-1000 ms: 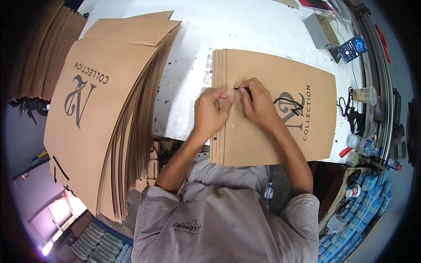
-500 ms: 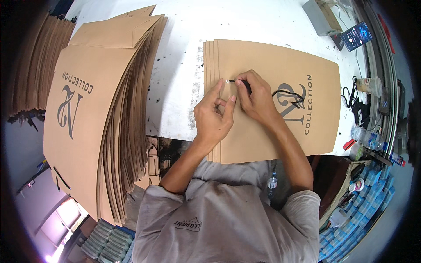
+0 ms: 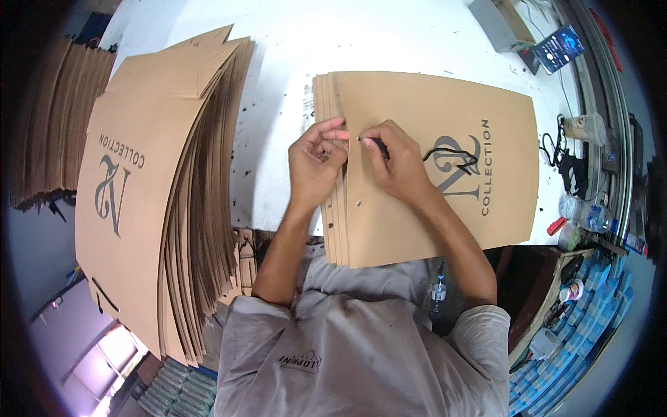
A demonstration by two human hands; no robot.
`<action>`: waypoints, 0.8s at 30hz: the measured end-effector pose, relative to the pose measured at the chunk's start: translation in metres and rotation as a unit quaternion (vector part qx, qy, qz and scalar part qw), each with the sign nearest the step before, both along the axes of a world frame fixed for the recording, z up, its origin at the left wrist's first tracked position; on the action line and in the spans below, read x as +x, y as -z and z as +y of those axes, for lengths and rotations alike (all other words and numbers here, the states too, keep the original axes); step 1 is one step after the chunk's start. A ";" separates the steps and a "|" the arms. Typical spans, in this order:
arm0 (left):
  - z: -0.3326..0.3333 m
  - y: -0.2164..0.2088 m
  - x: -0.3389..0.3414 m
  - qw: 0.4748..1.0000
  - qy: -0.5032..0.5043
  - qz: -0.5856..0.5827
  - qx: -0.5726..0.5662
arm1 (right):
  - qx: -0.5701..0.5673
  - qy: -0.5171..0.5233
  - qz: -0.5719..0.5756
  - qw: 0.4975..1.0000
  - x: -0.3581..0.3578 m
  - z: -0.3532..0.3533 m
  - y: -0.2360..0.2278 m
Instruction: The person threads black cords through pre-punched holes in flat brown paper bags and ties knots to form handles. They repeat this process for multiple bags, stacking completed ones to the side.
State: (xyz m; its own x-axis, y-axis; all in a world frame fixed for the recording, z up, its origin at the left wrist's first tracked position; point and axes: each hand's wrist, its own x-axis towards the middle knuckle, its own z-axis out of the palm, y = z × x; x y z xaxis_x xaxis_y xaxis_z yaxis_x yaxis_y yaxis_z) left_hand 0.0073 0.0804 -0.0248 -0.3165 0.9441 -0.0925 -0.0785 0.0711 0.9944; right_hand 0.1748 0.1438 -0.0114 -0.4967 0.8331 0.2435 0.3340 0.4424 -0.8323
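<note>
Flat brown paper bags (image 3: 417, 229) lie in a small stack before me, dark print on the top one. My right hand (image 3: 397, 161) is closed on a black cord (image 3: 451, 150), pinching one end near a hole at the bag's left edge. The cord's rest trails across the print. My left hand (image 3: 316, 167) is at that same edge, fingers bent and somewhat apart, their tips partly hidden behind the top bag's edge. Another eyelet hole (image 3: 358, 203) shows lower on that edge.
A taller pile of brown bags (image 3: 132, 153) stands at left, more bags (image 3: 62, 118) beyond it. On the white table's (image 3: 292, 42) right side are a phone (image 3: 558, 50), a grey box (image 3: 501, 26), a cup (image 3: 585, 128), black cords (image 3: 571, 167) and a bottle (image 3: 594, 219).
My left hand has moved left, and its fingertips have gone behind the top bag's edge. My right hand has brought the cord end down to the hole. The lower eyelet is now uncovered.
</note>
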 end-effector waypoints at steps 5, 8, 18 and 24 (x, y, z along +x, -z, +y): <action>0.008 -0.005 -0.011 0.997 0.065 0.034 -0.021 | 0.038 -0.005 0.047 0.998 0.002 0.005 0.013; 0.011 0.002 -0.006 0.998 0.067 0.001 0.012 | 0.023 -0.013 0.054 0.998 0.002 0.008 0.007; -0.041 -0.032 -0.030 0.970 0.089 0.211 0.084 | 0.019 -0.031 0.068 0.997 -0.003 -0.018 -0.007; -0.029 -0.043 -0.026 0.982 0.170 -0.048 -0.073 | -0.031 0.007 0.067 0.997 -0.004 -0.035 0.005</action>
State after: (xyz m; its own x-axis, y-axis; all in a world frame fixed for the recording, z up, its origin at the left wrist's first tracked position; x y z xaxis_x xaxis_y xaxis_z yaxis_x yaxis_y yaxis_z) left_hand -0.0183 0.0516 0.0180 0.0310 0.9680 -0.2491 -0.1185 0.2510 0.9607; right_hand 0.1705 0.1089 -0.0161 -0.4524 0.8549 0.2539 0.2241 0.3845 -0.8955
